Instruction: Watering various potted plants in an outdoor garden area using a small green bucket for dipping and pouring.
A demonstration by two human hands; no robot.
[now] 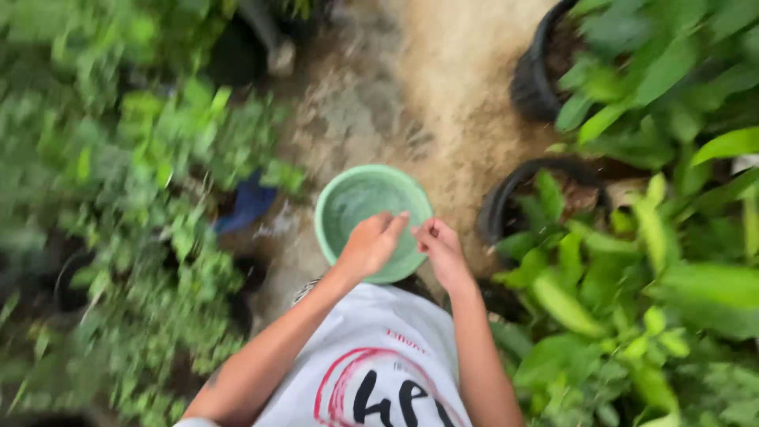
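Bowl [365,207], pale green and round, lies low in the middle of the view, over a sandy dirt path [443,87]. Its inside looks bare, though blur hides detail. Whether it rests on the ground or is held up cannot be told.

The left hand [370,243] lies over the bowl's near rim, fingers curled and pointing to the right; it may pinch the rim, but the grip is too blurred to tell. The right hand [441,249] sits just beside it at the bowl's right edge, fingers bent toward the left hand, the fingertips of the two nearly touching. Its grip cannot be told either.

Both bare forearms run down to a white shirt [379,364] with red and black print at the bottom of the frame.

Two black pots [528,83] stand to the right of the path, one behind the other, each filled with broad green leaves [632,261]. Small-leaved green plants [126,198] crowd the left side. A blue thing [249,202] lies among them, just left of the bowl.
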